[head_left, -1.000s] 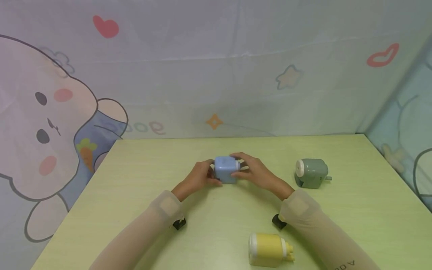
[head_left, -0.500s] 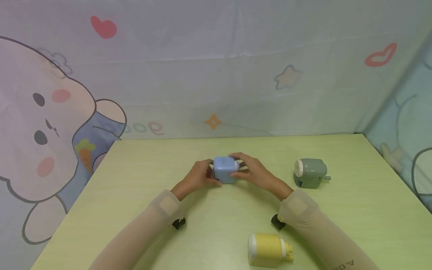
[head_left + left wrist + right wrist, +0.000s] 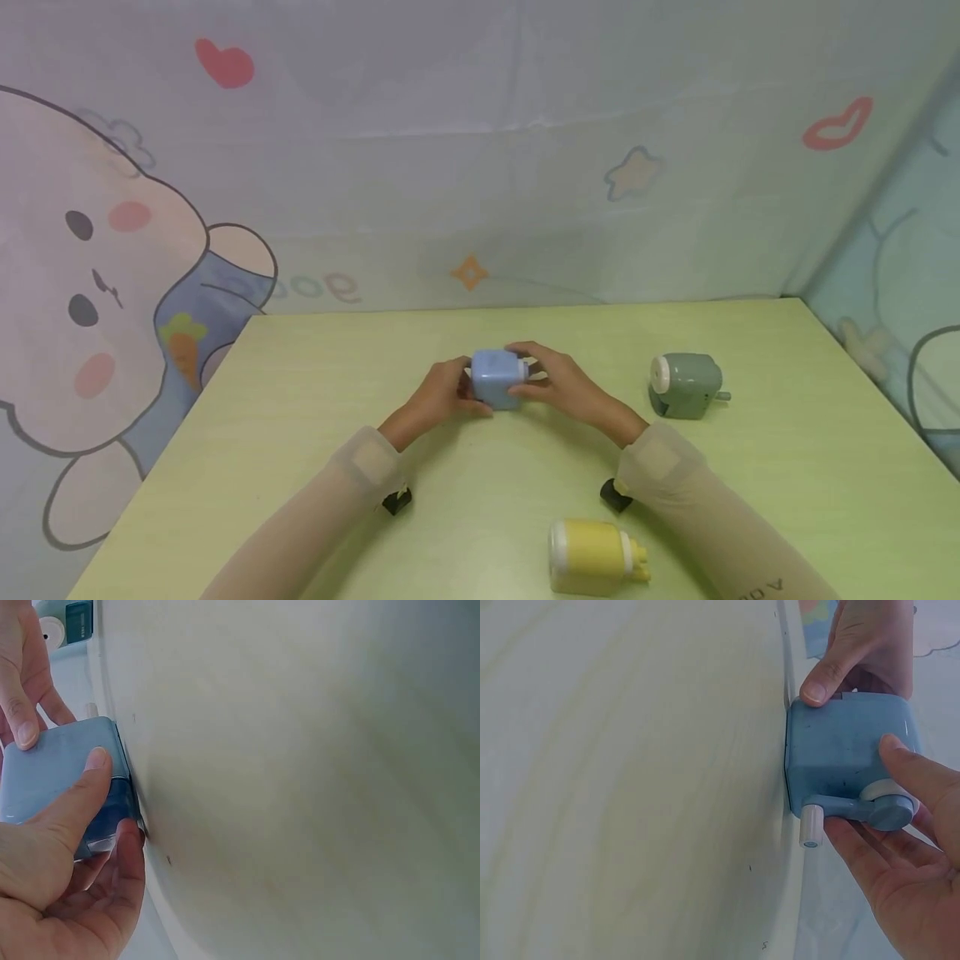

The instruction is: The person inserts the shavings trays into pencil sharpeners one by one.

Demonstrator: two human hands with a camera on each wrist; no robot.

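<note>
A blue crank pencil sharpener [image 3: 495,379] stands on the table between both hands. My left hand [image 3: 441,390] grips its left end, thumb on the near side and fingers around the end face, as the left wrist view shows with the sharpener [image 3: 64,761] close up. My right hand [image 3: 564,382] holds the opposite end, where the crank sits, its thumb on the near side and a finger over the top. In the right wrist view the crank handle [image 3: 811,826] has a white knob and hangs by the right fingers.
A grey-green crank sharpener [image 3: 686,385] stands to the right of the hands. Nearer the front lies a yellow sharpener [image 3: 596,557], beside the right sleeve. A printed cloth [image 3: 420,167] hangs behind the table's [image 3: 337,350] back edge.
The head view has drifted slightly to the right. Both hands keep the same hold on the blue pencil sharpener, which stays in place on the table.
</note>
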